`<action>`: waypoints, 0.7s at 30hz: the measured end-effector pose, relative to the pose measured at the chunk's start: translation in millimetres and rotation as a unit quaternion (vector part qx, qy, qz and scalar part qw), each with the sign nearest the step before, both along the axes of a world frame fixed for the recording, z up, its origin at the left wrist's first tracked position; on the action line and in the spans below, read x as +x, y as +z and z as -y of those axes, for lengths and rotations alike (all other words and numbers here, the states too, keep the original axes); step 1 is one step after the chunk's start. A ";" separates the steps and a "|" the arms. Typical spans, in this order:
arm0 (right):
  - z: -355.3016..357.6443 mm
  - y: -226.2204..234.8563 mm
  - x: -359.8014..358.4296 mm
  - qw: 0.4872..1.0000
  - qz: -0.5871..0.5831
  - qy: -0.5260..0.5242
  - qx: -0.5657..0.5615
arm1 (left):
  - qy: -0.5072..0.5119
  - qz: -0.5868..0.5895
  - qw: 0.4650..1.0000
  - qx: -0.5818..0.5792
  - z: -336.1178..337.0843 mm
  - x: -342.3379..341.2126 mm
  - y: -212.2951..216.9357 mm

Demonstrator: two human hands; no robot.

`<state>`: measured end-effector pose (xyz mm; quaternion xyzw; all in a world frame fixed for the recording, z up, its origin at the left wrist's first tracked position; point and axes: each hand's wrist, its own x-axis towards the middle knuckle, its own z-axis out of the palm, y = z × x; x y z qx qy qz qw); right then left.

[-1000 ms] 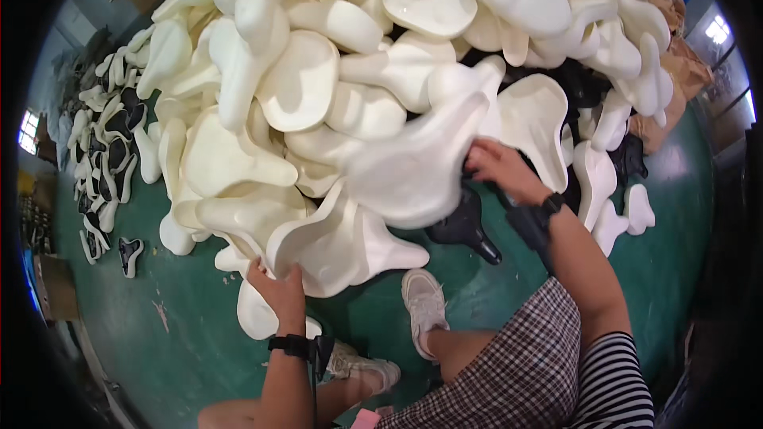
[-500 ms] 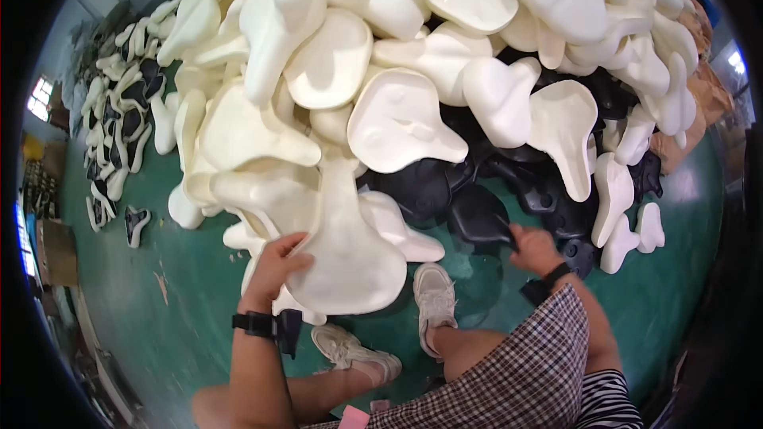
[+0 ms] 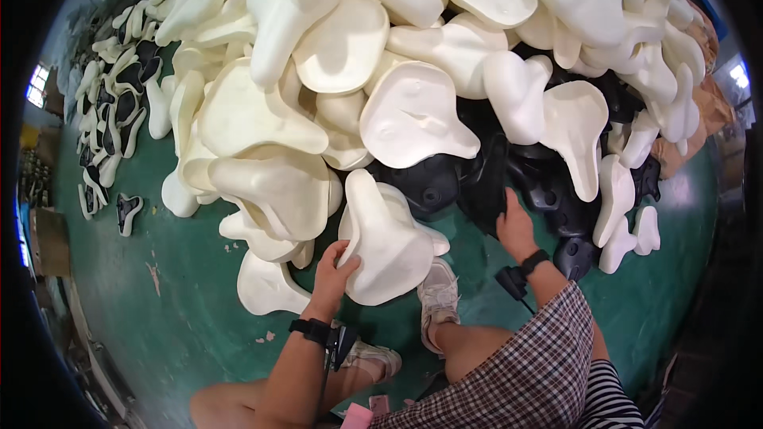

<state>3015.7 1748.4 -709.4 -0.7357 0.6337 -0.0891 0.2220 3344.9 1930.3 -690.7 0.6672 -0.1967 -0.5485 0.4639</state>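
My left hand (image 3: 331, 278) grips the left edge of a cream-white foam bicycle saddle pad (image 3: 391, 260), thumb on its face. The pad is held tilted above the floor with its narrow nose pointing up and away. To its right, my right hand (image 3: 518, 226) is closed on a black saddle base (image 3: 486, 183), which stands steeply on edge; the fingers behind it are hidden. The pad and the base are apart. Beyond both hands rises a heap of similar white saddle pads (image 3: 417, 115), with black saddle bases (image 3: 429, 184) lying at its foot.
Another white pad (image 3: 269, 286) lies on the green floor (image 3: 191, 294) left of my left hand. Pads with black bases (image 3: 127, 107) are piled at the far left. A brown paper sack (image 3: 711, 115) stands far right. My shoes (image 3: 439, 302) are just below the held pad.
My left hand has moved right with the white pad, which is now tilted. My right hand has raised the black base from lying flat to a steep stance and shifted slightly left.
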 end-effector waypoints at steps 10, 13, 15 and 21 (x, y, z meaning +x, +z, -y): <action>-7.4 152.6 64.3 0.928 0.367 0.059 0.012 | -0.026 -0.076 0.994 -0.077 20.2 -0.7 72.4; -13.4 148.6 89.5 0.926 0.357 0.082 0.087 | 0.007 -0.159 0.981 -0.108 28.5 -12.5 92.0; -14.6 142.3 94.9 0.911 0.385 0.118 0.091 | 0.024 -0.155 0.980 -0.127 34.3 -18.3 94.8; -20.5 121.0 120.0 0.899 0.409 0.153 0.006 | 0.074 -0.227 0.962 -0.134 41.6 -15.6 102.2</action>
